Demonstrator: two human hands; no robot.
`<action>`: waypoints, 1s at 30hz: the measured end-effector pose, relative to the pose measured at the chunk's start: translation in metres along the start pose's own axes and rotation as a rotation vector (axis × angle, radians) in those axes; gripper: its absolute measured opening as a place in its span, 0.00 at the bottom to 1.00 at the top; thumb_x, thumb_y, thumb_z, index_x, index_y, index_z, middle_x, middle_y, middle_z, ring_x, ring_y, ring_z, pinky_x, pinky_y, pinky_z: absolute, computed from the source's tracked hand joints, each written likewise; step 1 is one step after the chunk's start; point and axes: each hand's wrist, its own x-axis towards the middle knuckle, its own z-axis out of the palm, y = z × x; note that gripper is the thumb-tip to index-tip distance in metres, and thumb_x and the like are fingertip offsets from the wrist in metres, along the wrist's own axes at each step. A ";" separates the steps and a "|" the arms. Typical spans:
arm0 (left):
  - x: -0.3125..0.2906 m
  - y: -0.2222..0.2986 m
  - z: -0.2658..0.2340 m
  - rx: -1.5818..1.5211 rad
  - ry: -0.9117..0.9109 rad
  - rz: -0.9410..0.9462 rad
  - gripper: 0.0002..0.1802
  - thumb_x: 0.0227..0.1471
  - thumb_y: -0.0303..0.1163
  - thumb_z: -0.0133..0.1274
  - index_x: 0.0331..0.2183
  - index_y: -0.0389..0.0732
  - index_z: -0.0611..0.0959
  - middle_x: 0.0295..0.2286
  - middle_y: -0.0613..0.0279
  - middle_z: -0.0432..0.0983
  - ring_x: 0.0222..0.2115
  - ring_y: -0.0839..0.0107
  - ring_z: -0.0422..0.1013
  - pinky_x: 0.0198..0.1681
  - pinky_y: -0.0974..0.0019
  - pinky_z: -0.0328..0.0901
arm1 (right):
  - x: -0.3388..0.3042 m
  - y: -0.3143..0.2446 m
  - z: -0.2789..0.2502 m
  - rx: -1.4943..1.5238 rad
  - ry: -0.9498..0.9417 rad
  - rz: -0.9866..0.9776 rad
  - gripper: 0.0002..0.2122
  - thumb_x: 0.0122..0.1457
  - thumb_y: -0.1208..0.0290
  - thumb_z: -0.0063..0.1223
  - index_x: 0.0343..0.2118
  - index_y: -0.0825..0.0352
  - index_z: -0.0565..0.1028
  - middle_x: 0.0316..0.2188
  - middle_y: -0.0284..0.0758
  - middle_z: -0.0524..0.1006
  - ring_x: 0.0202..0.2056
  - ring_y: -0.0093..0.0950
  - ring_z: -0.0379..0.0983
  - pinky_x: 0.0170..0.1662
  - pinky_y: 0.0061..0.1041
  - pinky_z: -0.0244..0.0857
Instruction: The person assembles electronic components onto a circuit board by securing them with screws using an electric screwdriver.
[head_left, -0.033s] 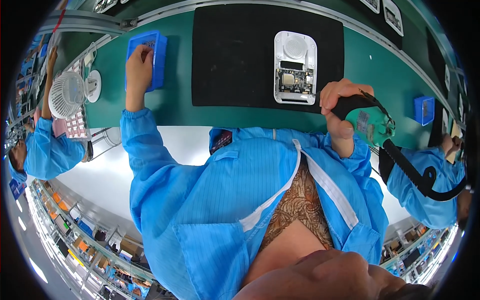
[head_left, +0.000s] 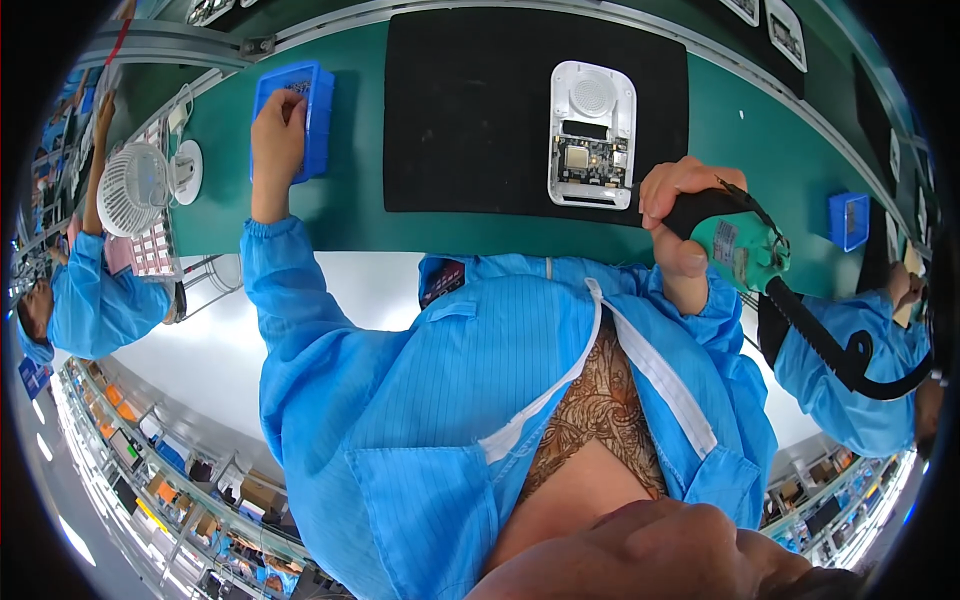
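Left hand (head_left: 277, 135): fingers curled into the blue parts tray (head_left: 318, 120); whether they pinch anything, cannot tell.
Right hand (head_left: 680, 215): fist closed around 1 electric screwdriver (head_left: 735, 240).
Risk: driver tip (hidden) could slip onto the exposed circuit board (head_left: 590, 160).

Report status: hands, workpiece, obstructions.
Left hand in blue parts tray. Right hand gripping electric screwdriver. Open white device on black mat, unobstructed.

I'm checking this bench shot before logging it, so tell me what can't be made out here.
All in the head view:
- Blue tray: its contents are too small to tell, and the left hand covers part.
- Electric screwdriver: the right hand hides its front end.
- White device: circuit board details are too small.
- Small blue bin: contents blurred near the rim.
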 end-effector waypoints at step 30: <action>-0.103 0.204 0.099 -0.389 -0.168 0.616 0.08 0.43 0.23 0.59 0.29 0.37 0.77 0.25 0.57 0.73 0.24 0.59 0.72 0.26 0.64 0.67 | 0.036 -0.022 0.033 0.116 -0.059 -0.338 0.37 0.42 0.35 0.59 0.43 0.65 0.64 0.21 0.33 0.68 0.16 0.21 0.64 0.21 0.20 0.60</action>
